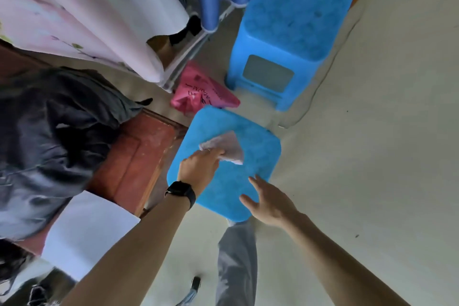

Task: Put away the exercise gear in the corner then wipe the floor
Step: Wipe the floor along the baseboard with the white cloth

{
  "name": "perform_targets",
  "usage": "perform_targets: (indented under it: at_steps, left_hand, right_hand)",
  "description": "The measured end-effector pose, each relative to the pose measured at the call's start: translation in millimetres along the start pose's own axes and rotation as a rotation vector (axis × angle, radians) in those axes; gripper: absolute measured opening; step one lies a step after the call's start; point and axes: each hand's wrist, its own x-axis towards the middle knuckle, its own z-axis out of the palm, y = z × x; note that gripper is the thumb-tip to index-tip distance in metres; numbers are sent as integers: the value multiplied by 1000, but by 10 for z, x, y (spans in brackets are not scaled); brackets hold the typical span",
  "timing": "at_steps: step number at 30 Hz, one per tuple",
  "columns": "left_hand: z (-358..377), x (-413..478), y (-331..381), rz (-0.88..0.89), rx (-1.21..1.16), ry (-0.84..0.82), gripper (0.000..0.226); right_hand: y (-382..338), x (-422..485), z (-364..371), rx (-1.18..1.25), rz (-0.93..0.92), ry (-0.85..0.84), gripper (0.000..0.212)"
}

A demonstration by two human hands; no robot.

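Note:
A grey-white cloth (227, 146) lies on the seat of a blue plastic stool (258, 136) in the middle of the view. My left hand (200, 169), with a black watch on its wrist, grips the cloth's near edge. My right hand (269, 200) hovers with spread fingers over the stool's near right corner; whether it touches the seat I cannot tell. The pale floor (360, 156) stretches out to the right. No exercise gear is plainly visible.
A second blue stool (293, 25) stands behind the first. A pink plastic bag (201, 92) lies between them. Left are a red-brown wooden cabinet (139, 159), dark clothes (49, 136), white paper (92, 233) and hanging fabric (99, 7). My grey trouser leg (237, 263) is below.

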Motion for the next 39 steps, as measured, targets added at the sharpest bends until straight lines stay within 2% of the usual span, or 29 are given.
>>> perform_targets:
  at_steps: [4,7,12,15,18,20,23,25,28,29,32,39]
  left_hand:
    - [-308,-149,495,168,-212,27,29]
    - [-467,-293,979,311,-244,68,28]
    - [-799,-544,2063,599,-152,105,27]
    - [-1001,-706,2830,709,-163,45,27]
    - [-1176,-865,3597,725,-196,-86,35]
    - [-1253,-977,4070,695,-299,-227,38]
    - [-1361,-1120,4839,675,-350,-311,28]
    - [-1425,-1200,5374,683,-337,-312,21]
    - [-1485,-1296,6208,685,-376,-423,18]
    - [-1495,-1319,6477,693,-360,-455,17]
    - [-1457,-1352,7236,763,-274,-529,17]
    - [-1117,-1301,8843,967,-61,-656,18]
  right_hand:
    - [18,-375,-420,430,34,345,82]
    - [245,-859,-712,666,27,474,94]
    - [709,-1872,-1111,634,2,607,53]
    - [1033,-2494,-1325,567,18,690,25]
    - [1454,-3071,-1494,661,63,863,18]
    - [1761,-3433,-1592,781,97,946,23]
    - [2282,-3927,-1728,894,120,987,24]
    - [2631,-4216,-1825,952,104,941,17]
    - [3131,-4607,-1994,1016,36,908,6]
    - [3295,-4731,-2055,1054,10,920,14]
    - [3775,-5073,-2200,1168,2,974,28]
    - [4829,-5547,-2403,1243,186,1196,10]
